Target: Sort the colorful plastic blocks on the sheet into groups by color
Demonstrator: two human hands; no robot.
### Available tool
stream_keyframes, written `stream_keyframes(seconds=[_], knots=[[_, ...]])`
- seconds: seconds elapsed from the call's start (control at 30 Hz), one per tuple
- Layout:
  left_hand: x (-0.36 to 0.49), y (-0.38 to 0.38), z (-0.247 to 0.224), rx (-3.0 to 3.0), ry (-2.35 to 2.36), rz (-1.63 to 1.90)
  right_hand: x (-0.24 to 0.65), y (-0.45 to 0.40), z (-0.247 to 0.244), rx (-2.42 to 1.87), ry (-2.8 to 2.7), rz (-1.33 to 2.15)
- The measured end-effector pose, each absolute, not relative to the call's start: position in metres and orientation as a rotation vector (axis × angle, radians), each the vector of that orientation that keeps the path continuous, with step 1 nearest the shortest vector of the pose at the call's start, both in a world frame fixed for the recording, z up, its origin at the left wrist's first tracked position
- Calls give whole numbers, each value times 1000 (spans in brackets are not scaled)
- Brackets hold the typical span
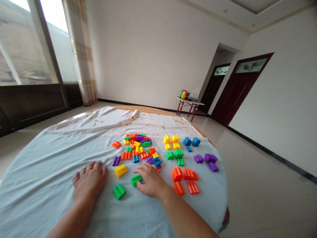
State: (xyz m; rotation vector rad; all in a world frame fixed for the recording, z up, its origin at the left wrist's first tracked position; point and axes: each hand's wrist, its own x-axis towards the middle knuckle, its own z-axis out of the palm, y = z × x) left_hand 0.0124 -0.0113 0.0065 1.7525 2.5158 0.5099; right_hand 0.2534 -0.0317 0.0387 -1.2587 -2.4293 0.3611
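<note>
My left hand [90, 181] lies flat on the cloth at the left, its fingers spread and holding nothing. Thumb and fingers of my right hand [151, 181] close round a green plastic tube block [136, 180] near the middle front. A bit of purple shows beside the thumb, mostly hidden by the hand. Between the hands lie a yellow block [120, 170] and, closer to me, another green block [119, 191]. Just beyond the right hand sits a blue block [157, 161], with purple and orange pieces partly covered by the fingers.
A mixed heap of blocks [137, 140] lies further back. On the right are colour groups: yellow [171, 141], green [174, 154], blue [192, 141], purple [210, 158] and orange [185, 174]. The round table wears a wrinkled cloth [44, 172]. A small side table [189, 100] stands behind.
</note>
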Motion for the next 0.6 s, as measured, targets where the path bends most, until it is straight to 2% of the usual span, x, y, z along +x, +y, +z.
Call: stream_keyframes(seconds=[0.2, 0.37, 0.6], knots=[[15, -13, 8, 1754, 2532, 478, 243, -40, 33, -1508, -2337, 232], [10, -12, 6, 1775, 2524, 448, 247, -38, 42, -1359, -2306, 333], [4, -3, -1, 1787, 2542, 345, 334, -28, 80, -1269, -1977, 355]])
